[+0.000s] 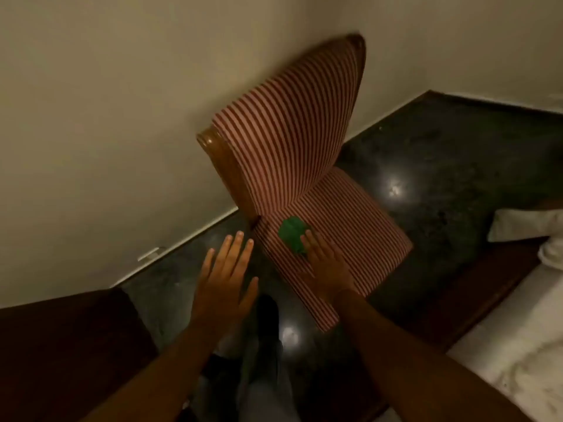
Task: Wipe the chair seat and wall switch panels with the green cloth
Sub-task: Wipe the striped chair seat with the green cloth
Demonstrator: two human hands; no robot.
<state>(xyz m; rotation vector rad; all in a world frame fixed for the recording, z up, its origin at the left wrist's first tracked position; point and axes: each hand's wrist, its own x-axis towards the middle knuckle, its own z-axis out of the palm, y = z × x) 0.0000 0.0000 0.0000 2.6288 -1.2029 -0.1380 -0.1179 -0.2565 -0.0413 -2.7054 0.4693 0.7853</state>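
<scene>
On the striped chair seat (344, 226), near its back left corner, lies the green cloth (293, 236), bunched up under the fingertips of the right hand (327, 269). That hand presses flat on the cloth and the seat, palm down, fingers stretched forward rather than curled around the fabric. The left hand (225, 278) hangs in the air just off the seat's left edge, spread wide with fingers apart, holding nothing and touching nothing. Behind the seat rises the striped backrest (292, 126), edged by a glossy wooden frame (225, 166) and standing close to the pale wall (106, 102). Around the chair spreads a dark polished floor (441, 166). At right sits a bed with white bedding (518, 345).
</scene>
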